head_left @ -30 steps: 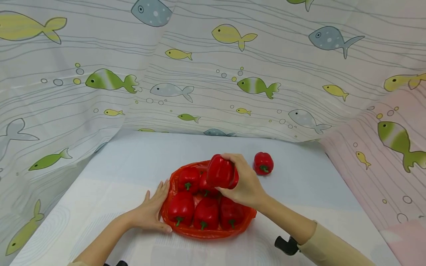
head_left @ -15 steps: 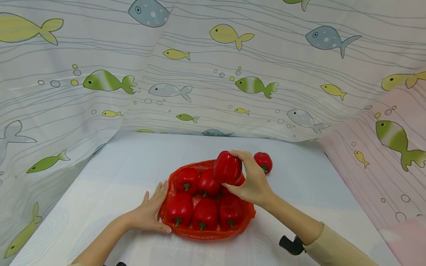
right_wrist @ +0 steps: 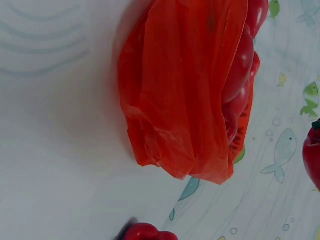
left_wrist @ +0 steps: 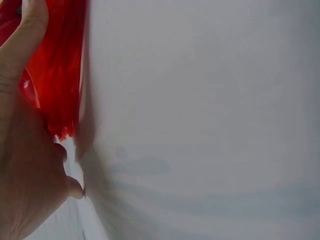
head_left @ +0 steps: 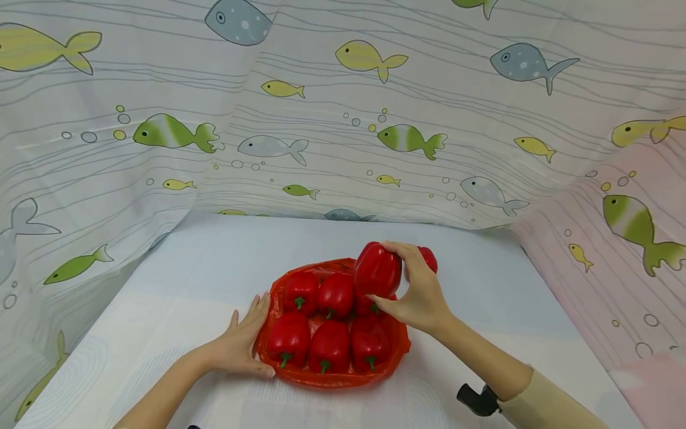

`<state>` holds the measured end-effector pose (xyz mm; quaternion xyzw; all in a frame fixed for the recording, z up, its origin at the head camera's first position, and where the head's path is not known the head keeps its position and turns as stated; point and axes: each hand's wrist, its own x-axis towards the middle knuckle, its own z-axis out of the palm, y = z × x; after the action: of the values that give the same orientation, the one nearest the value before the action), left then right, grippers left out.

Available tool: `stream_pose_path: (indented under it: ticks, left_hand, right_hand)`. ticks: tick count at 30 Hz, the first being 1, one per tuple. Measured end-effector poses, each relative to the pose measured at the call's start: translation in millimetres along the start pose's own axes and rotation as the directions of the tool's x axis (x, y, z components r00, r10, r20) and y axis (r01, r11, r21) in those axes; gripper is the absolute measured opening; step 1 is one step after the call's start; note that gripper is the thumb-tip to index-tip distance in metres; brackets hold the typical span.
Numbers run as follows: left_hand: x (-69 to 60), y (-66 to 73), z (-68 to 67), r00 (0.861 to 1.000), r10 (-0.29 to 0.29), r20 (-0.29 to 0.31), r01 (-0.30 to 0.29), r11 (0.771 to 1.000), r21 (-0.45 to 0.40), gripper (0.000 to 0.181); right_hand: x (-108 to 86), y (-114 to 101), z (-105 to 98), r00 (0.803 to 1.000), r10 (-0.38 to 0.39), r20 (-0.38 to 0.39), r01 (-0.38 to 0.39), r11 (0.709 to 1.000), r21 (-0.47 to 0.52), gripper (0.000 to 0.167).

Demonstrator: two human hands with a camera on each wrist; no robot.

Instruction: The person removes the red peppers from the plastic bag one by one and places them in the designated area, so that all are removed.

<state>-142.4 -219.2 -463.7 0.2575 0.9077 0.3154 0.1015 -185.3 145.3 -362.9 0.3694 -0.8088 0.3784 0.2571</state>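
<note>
In the head view my right hand holds a red bell pepper between thumb and fingers, above the right back part of an orange-red plastic bag. That bag is spread like a bowl around several red peppers, mostly with green stems toward me. Spread along the bag's left side, my left hand rests with extended fingers; the left wrist view shows it beside the red plastic. Part of the held pepper enters the right wrist view at its right edge.
Behind my right hand, another red pepper lies on the white tabletop, partly hidden. A fish-patterned curtain encloses the back and sides. A black device sits at my right wrist.
My right hand has carried the pepper rightward and slightly up, uncovering peppers in the bag and covering part of the loose one behind. The left hand stays on the bag's edge.
</note>
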Motion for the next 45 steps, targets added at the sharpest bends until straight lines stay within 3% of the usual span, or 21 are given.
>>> stream_pose_path:
  ticks: [10, 24, 45]
  left_hand:
    - [-1.1, -0.4, -0.8, 1.0, 0.009, -0.007, -0.009, 1.0, 0.005, 0.135]
    - [-1.7, -1.4, 0.6, 1.0, -0.009, -0.005, 0.009, 1.0, 0.015, 0.135]
    - [-1.2, -2.6, 1.8, 1.0, -0.004, -0.009, 0.004, 1.0, 0.018, 0.135]
  right_hand:
    - [-7.3, 3.8, -13.5, 1.0, 0.027, 0.01, -0.027, 0.999, -0.024, 0.089]
    - [-19.3, 15.3, -36.0, 0.999, 0.031, -0.013, -0.033, 0.989, -0.147, 0.091]
    - [-40.9, 27.0, -66.4, 0.997, 0.074, -0.026, -0.077, 0.98, -0.184, 0.089]
